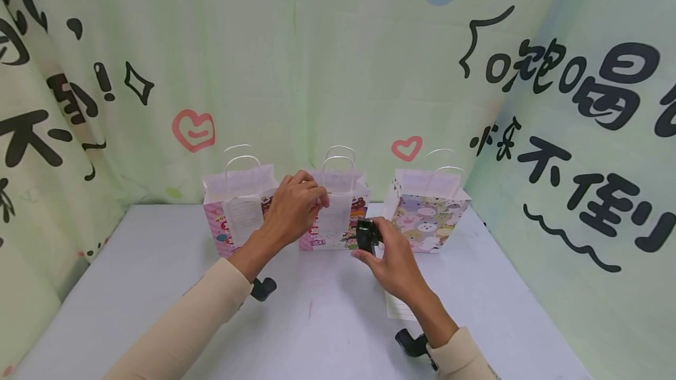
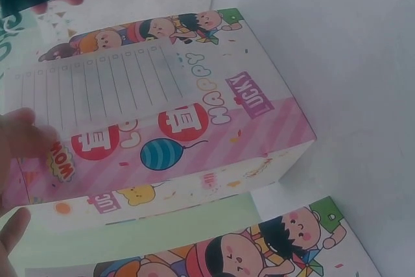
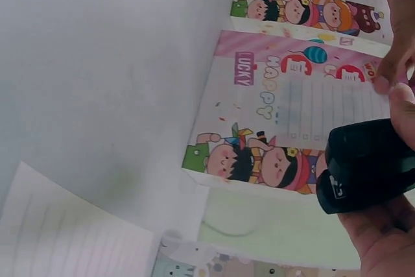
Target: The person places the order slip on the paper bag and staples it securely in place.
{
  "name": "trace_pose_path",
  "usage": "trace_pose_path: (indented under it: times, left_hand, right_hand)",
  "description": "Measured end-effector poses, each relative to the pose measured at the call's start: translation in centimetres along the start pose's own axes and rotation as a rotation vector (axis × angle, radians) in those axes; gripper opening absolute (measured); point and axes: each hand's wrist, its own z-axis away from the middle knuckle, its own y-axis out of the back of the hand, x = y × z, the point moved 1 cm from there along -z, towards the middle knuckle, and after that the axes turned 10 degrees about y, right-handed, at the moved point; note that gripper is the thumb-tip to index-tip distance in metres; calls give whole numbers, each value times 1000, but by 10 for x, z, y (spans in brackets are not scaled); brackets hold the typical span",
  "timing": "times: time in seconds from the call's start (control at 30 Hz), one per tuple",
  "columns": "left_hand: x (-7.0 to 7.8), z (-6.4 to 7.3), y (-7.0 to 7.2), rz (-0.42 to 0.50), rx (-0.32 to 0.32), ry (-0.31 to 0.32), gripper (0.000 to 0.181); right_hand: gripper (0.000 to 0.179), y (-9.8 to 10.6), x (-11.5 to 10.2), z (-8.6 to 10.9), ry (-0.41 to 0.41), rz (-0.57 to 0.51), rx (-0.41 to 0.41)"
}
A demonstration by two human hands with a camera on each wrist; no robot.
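Observation:
A pink and white paper gift bag (image 2: pixel 272 69) with cartoon children and twisted handles stands at the middle of the row. Against its front hangs a lined paper slip (image 1: pixel 334 219). My left hand (image 1: pixel 297 207) pinches the slip's upper edge at the bag's rim, thumb in front; part of the grip is hidden in the head view. Just right of that bag, my right hand (image 1: pixel 395 260) holds a small black stapler (image 3: pixel 366 167) between thumb and fingers. In the right wrist view, the stapler overlaps the slip's upper corner; whether they touch, I cannot tell.
A matching gift bag (image 1: pixel 215 224) at left carries its own lined slip (image 1: pixel 244 220). To the right stands a bag with animal faces (image 1: pixel 428 221). A loose lined sheet (image 3: pixel 71 231) lies on the white table (image 1: pixel 317 333) before it. Printed curtains (image 1: pixel 306 63) enclose the table.

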Motion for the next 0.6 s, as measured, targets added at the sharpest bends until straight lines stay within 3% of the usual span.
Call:
trace_pose_path:
  times: [0.27,0.6]
  left_hand:
    - [0,0,-1,16,16,3,5]
    - [0,1,0,11,1,4,5]
  right_hand:
    - [63,9,-7,-12,108,-58,85]
    - [59,16,-17,-22,129,-57,103]
